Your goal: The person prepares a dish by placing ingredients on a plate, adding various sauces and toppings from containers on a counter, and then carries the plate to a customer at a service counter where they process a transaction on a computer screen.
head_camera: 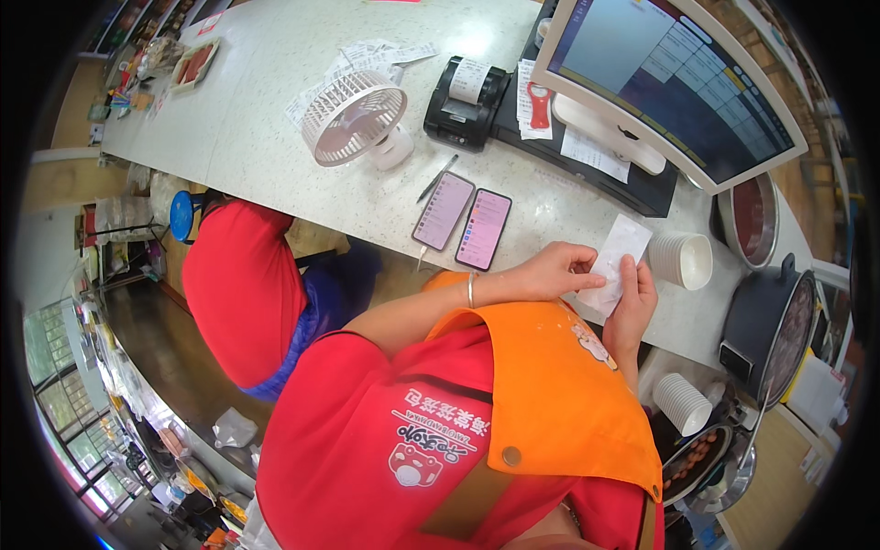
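Observation:
Over the counter's front edge, a white paper slip is held between both hands. My left hand pinches its left side with thumb and fingertips. On the opposite side, my right hand grips the lower part, thumb on top. The slip looks creased, and its underside is hidden. Just right of it, a stack of white cups lies sideways on the counter. Two smartphones with lit screens rest left of my hands: one phone has a cable plugged in, the other phone lies beside it.
A white desk fan, pen and black receipt printer stand or lie on the speckled counter. A touchscreen monitor rises behind. Dark electric cooker and egg pot are at right. A red-sleeved person is at left.

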A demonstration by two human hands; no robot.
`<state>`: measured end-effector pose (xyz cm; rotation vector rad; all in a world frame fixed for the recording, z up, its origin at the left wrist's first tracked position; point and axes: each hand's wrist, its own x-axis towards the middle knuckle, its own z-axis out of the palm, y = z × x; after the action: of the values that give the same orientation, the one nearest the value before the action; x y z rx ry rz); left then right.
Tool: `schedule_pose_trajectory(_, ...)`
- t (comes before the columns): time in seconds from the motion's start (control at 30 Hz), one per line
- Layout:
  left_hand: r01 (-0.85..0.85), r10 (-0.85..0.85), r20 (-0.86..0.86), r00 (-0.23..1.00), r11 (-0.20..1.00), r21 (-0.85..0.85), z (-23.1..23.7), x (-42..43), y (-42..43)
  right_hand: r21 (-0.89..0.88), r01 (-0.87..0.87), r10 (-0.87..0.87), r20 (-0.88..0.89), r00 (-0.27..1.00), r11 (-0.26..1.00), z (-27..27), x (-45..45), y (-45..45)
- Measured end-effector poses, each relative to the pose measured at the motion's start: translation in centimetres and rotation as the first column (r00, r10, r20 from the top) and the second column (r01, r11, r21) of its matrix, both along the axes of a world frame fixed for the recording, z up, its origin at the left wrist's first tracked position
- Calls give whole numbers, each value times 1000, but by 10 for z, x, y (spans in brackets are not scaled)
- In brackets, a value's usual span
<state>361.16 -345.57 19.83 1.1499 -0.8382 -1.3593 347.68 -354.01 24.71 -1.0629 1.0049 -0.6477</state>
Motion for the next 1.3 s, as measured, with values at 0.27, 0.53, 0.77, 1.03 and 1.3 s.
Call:
schedule_pose_trajectory(0.27,32,-31,29,999,999,-13,-6,-5,-2,-3,61,-61,30,998,998,-12,-5,-6)
schedule_pose_trajectory(0.53,111,-111,55,992,994,-3,-1,-5,-2,54,123,-126,53,991,991,-14,-7,-12)
schedule_pose_trajectory(0.77,63,-62,32,998,997,-34,-10,-8,-2,-25,205,-205,9,979,978,-18,-8,-25)
schedule_pose_trajectory(1.03,-7,38,-218,975,990,139,-18,6,11,-56,125,-126,-4,992,991,-28,-19,-30)
schedule_pose_trajectory(1.3,-79,104,-126,987,980,184,-20,15,20,-55,145,-143,41,989,988,-34,-19,-32)
